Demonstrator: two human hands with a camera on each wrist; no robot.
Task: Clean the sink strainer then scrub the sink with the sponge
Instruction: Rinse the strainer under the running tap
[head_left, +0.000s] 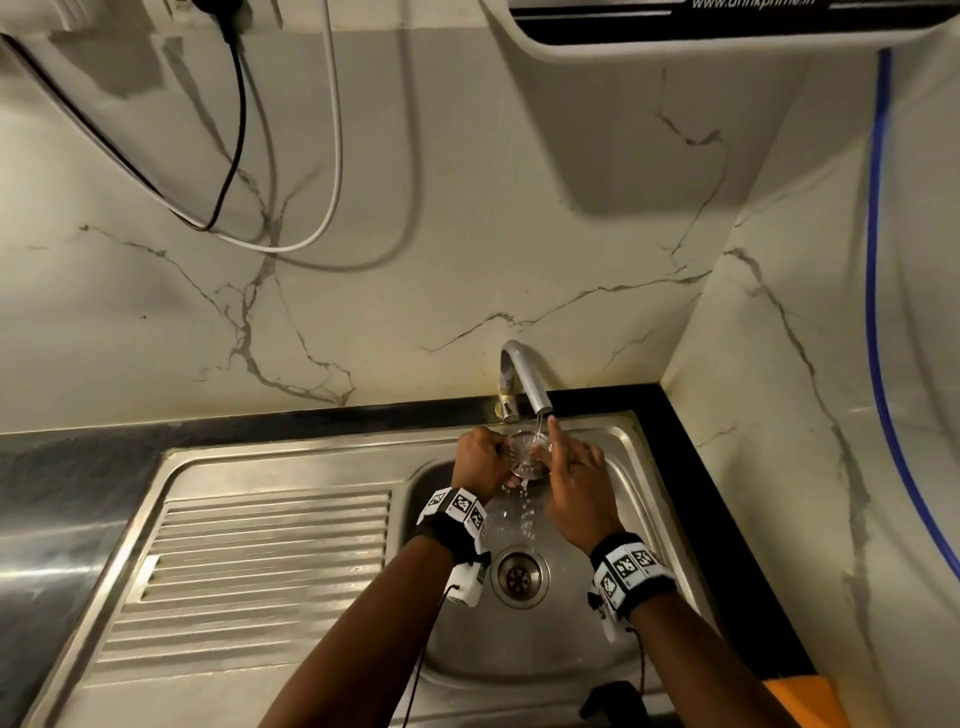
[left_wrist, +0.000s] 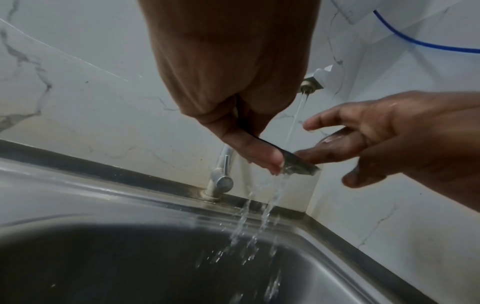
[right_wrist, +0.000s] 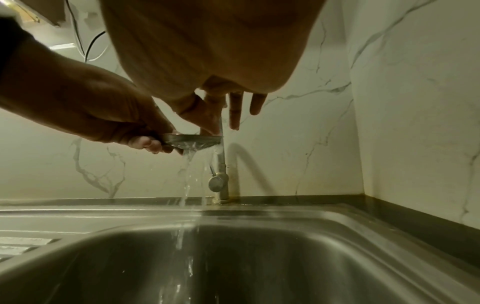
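Strainer (head_left: 529, 453) sits level under the tap (head_left: 524, 375) so water flushes through; your left hand (head_left: 480, 460) pinches its rim, right hand (head_left: 576, 470) rubs it, fingers straight.

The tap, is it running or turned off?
Running. A thin stream falls from the tap onto the strainer held by the left hand, then pours into the sink.

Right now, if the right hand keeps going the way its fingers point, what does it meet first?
Probably the faucet: the right hand has fingers extended toward its spout, index close below the outlet, beside the strainer in the left hand's grip. Depth is unclear; the marble wall lies beyond.
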